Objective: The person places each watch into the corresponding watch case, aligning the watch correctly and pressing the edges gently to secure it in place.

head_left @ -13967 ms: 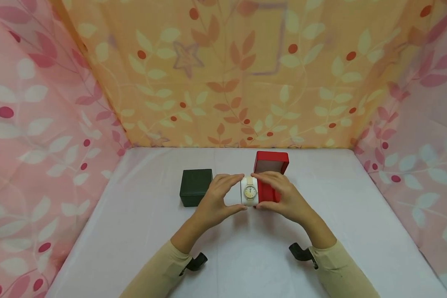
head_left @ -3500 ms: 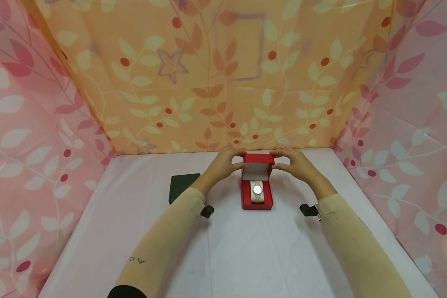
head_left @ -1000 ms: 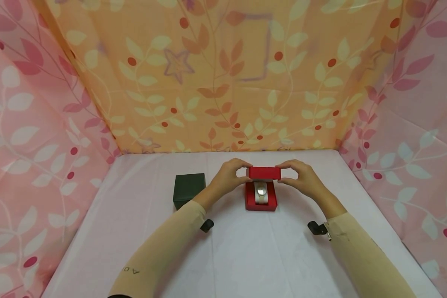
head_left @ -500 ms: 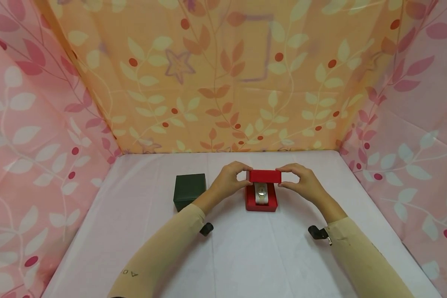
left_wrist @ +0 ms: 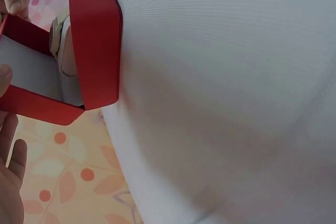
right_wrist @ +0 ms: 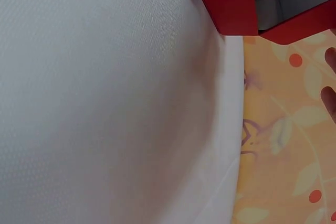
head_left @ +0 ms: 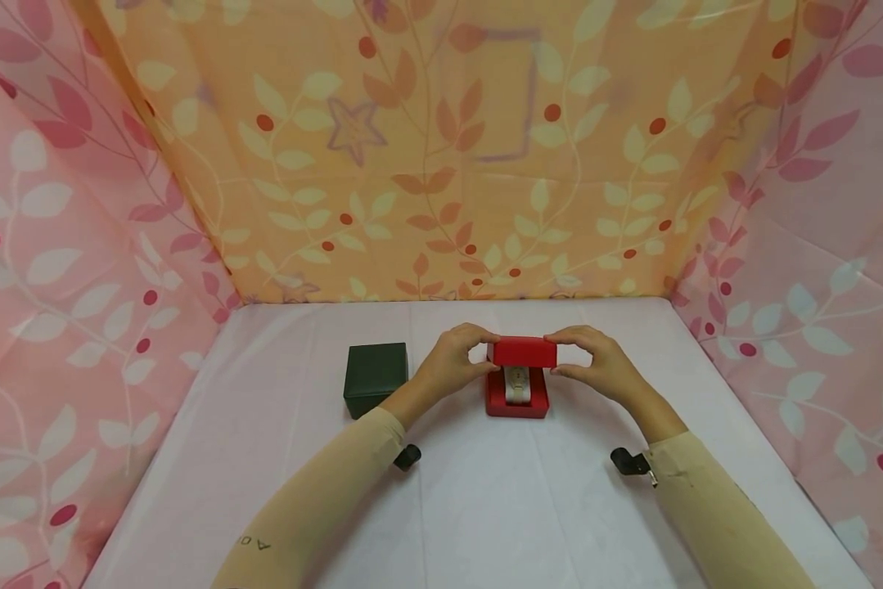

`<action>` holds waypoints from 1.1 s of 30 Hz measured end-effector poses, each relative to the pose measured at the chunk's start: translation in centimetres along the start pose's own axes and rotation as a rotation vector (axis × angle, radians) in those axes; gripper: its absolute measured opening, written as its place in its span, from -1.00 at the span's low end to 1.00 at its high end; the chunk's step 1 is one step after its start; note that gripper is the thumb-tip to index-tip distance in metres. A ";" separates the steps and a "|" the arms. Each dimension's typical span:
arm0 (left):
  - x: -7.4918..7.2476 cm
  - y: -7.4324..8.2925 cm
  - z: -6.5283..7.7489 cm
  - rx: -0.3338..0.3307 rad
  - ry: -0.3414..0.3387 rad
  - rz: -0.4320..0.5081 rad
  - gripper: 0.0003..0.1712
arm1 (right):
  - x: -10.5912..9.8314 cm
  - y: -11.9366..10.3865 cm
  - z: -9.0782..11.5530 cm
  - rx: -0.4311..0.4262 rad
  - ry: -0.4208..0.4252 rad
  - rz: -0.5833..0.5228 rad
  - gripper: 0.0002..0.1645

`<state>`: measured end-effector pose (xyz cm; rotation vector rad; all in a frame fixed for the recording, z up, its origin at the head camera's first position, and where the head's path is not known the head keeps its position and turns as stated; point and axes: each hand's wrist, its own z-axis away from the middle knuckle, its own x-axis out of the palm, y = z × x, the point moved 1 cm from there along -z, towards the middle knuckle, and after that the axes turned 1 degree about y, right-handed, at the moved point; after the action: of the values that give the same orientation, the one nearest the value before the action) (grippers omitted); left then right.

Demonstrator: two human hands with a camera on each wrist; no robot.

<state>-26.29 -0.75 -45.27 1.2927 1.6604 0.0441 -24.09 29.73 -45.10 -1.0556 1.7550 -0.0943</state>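
In the head view a red watch box point(head_left: 516, 411) stands on the table with its lid point(head_left: 524, 352) tipped forward, partly lowered. A watch point(head_left: 517, 384) with a pale strap sits inside on a white cushion; the lid hides its upper part. My left hand point(head_left: 454, 357) pinches the lid's left side between thumb and fingers. On the lid's right side, my right hand point(head_left: 599, 364) does the same. The left wrist view shows the gap between lid and base, with the watch cushion point(left_wrist: 67, 51) inside. Only a corner of the box base point(right_wrist: 231, 3) shows in the right wrist view.
A closed dark green box point(head_left: 375, 376) stands left of the red one, close to my left forearm. White cloth point(head_left: 470, 507) covers the table. Patterned fabric walls point(head_left: 441, 204) rise behind and at both sides.
Earlier both hands held the watch on its cushion; by 3.5 s ago it lay in the red box, lid upright. Since then my hands have swung the lid forward and down, slightly further in the last second.
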 end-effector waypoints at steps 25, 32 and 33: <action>0.7 0.2 1.3 0.072 0.026 0.005 -0.46 | 0.6 0.1 1.2 0.031 0.004 -0.085 -0.30; 1.0 0.1 1.5 0.089 0.030 0.023 -0.45 | 0.7 -0.1 1.4 0.015 0.008 -0.084 -0.28; 1.0 0.0 1.6 0.091 0.028 0.025 -0.45 | 0.7 -0.2 1.5 0.017 0.007 -0.084 -0.28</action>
<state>-25.11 -0.73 -46.72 1.3872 1.6872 0.0015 -22.85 29.71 -46.21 -1.1179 1.7134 -0.1657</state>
